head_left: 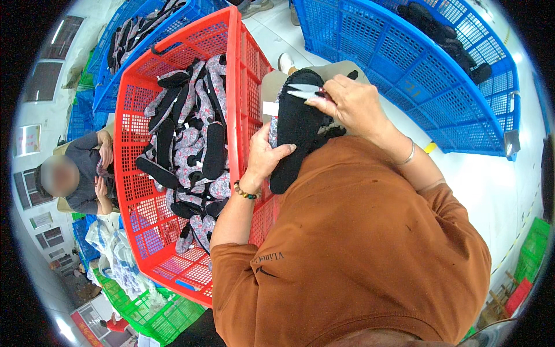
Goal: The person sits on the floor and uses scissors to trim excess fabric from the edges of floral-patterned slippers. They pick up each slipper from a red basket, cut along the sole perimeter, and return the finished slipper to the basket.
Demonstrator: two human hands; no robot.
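A slipper with a black sole [296, 124] and a grey patterned upper is turned sole up over my lap. My left hand [266, 155] grips its left side, the thumb pressed on the sole. Closed around a pair of small thread snips [303, 91], my right hand [354, 105] holds the silver blades over the toe end of the sole, their tips apart. Whether the blades touch the sole I cannot tell. A white tag [270, 108] sticks out at the slipper's left edge. Some black material beyond it is partly hidden by my right hand.
A red plastic crate [248, 75] stands close on my left, holding a pile of similar slippers [188, 144]. Blue crates [399, 63] with dark items are ahead right; another blue crate is at upper left. A co-worker [87, 173] sits beyond the red crate. A green crate [167, 318] is lower left.
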